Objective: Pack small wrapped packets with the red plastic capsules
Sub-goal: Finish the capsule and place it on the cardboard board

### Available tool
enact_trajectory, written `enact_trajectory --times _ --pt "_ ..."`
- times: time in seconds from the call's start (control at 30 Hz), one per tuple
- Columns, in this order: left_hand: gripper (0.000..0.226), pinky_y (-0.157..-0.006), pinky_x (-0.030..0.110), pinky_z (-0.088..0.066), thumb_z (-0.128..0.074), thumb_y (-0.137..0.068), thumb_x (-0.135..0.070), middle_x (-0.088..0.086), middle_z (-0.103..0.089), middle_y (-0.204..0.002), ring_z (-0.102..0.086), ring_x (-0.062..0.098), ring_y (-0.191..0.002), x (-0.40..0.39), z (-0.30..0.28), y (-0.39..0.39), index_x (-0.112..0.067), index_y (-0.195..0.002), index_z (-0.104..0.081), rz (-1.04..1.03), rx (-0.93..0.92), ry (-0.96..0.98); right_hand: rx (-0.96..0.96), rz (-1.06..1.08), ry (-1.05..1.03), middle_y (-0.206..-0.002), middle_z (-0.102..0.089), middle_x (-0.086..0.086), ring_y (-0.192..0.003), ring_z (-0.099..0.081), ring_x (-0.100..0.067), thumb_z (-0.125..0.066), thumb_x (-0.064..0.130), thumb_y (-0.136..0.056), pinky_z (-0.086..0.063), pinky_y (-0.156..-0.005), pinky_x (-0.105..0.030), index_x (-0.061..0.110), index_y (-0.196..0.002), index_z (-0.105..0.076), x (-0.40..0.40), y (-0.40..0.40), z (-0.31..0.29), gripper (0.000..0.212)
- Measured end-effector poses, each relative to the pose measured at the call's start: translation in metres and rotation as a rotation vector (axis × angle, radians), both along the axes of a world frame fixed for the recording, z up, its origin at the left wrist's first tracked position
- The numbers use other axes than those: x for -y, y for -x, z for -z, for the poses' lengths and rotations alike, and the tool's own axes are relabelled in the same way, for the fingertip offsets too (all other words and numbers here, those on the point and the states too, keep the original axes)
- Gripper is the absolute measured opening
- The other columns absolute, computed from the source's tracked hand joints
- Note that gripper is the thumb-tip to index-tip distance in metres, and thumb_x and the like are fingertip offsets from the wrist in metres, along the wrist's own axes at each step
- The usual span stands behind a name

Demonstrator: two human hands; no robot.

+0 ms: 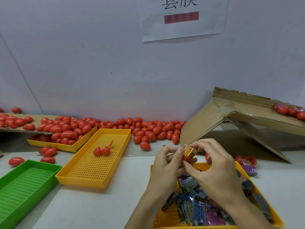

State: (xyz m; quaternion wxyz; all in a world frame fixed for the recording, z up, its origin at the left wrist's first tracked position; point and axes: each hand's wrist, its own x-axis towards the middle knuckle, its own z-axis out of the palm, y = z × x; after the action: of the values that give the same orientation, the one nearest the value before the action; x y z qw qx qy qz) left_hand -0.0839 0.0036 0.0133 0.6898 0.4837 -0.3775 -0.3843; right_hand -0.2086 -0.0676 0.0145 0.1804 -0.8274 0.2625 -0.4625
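Both hands meet just above the far edge of the near yellow tray (257, 192); the left hand (166, 164) curls its fingers round a red capsule half (187, 158) and holds it with the open side up; the right hand (212, 164) pinches a small orange packet (190, 151) and sets it right on top of that half, touching it; the packet stands a bit tilted, its long way pointing down into the cup; so I think the next push goes straight down, and the right hand is the one to do it.

The packet has a little barcode strip, too small to read; a white paper sign (183, 17) on the wall shows 2 big Chinese characters, cut off at the top, over a red bar.
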Motion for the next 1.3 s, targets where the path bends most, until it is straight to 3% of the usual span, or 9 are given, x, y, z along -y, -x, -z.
enact_trajectory --times 0.17,0.33,0.5,0.77,0.93,1.13,1.3 --pt "0.025 -0.079 0.038 -0.061 -0.059 -0.099 -0.026 0.021 -0.073 -0.102 -0.073 0.037 -0.094 0.001 0.000 -0.002 -0.005 -0.111 -0.064 0.018 -0.122 0.006 0.038 -0.082 -0.038 -0.101 -0.061 0.020 -0.098 -0.057 0.002 -0.085 0.025 -0.074 -0.040 -0.074 -0.002 0.031 -0.103 -0.064 -0.001 0.000 -0.004 0.037" --pt "0.024 -0.076 0.032 -0.061 -0.057 -0.099 -0.020 0.018 -0.074 -0.105 -0.074 0.034 -0.092 0.002 0.000 -0.001 -0.002 -0.109 -0.070 0.003 -0.081 0.035 0.054 -0.108 -0.048 -0.100 -0.062 0.020 -0.098 -0.058 0.004 -0.087 0.022 -0.073 -0.040 -0.072 0.000 0.030 -0.103 -0.066 -0.002 -0.001 -0.004 0.037" --pt "0.022 -0.072 0.029 -0.060 -0.056 -0.100 -0.020 0.011 -0.076 -0.099 -0.075 0.027 -0.091 0.002 0.000 0.002 -0.006 -0.106 -0.071 -0.048 -0.020 0.036 0.063 -0.084 -0.068 -0.097 -0.062 0.021 -0.097 -0.058 0.004 -0.083 0.029 -0.073 -0.040 -0.073 -0.001 0.032 -0.100 -0.066 -0.002 -0.002 -0.003 0.032" --pt "0.020 -0.081 0.034 -0.061 -0.059 -0.098 -0.019 0.014 -0.075 -0.101 -0.074 0.030 -0.095 0.001 -0.001 0.000 -0.007 -0.110 -0.070 -0.044 -0.055 0.017 0.123 -0.135 -0.140 -0.099 -0.065 0.021 -0.101 -0.060 0.000 -0.072 0.048 -0.072 -0.046 -0.073 -0.008 0.035 -0.103 -0.066 -0.001 0.000 -0.006 0.033" --pt "0.037 -0.085 0.042 -0.060 -0.066 -0.091 -0.032 0.018 -0.074 -0.100 -0.073 0.036 -0.094 0.000 -0.004 0.002 -0.002 -0.112 -0.068 0.042 -0.041 -0.007 0.080 -0.127 -0.120 -0.102 -0.063 0.023 -0.101 -0.059 0.000 -0.082 0.024 -0.076 -0.045 -0.072 -0.006 0.033 -0.106 -0.066 0.000 0.000 -0.004 0.035" --pt "0.028 -0.074 0.029 -0.059 -0.063 -0.096 -0.030 0.020 -0.073 -0.093 -0.073 0.029 -0.089 -0.004 -0.005 -0.006 -0.005 -0.105 -0.071 0.120 0.025 -0.089 0.037 -0.177 -0.111 -0.107 -0.062 0.023 -0.104 -0.058 0.001 -0.079 0.028 -0.078 -0.044 -0.077 -0.007 0.033 -0.113 -0.065 0.001 0.002 -0.004 0.038" --pt "0.028 -0.070 0.028 -0.059 -0.059 -0.099 -0.033 0.012 -0.074 -0.087 -0.073 0.025 -0.083 -0.007 -0.007 -0.010 -0.008 -0.107 -0.070 0.176 0.039 -0.108 0.014 -0.223 -0.138 -0.109 -0.061 0.024 -0.105 -0.057 0.002 -0.078 0.023 -0.083 -0.043 -0.078 -0.006 0.036 -0.116 -0.063 0.001 0.000 -0.002 0.038"
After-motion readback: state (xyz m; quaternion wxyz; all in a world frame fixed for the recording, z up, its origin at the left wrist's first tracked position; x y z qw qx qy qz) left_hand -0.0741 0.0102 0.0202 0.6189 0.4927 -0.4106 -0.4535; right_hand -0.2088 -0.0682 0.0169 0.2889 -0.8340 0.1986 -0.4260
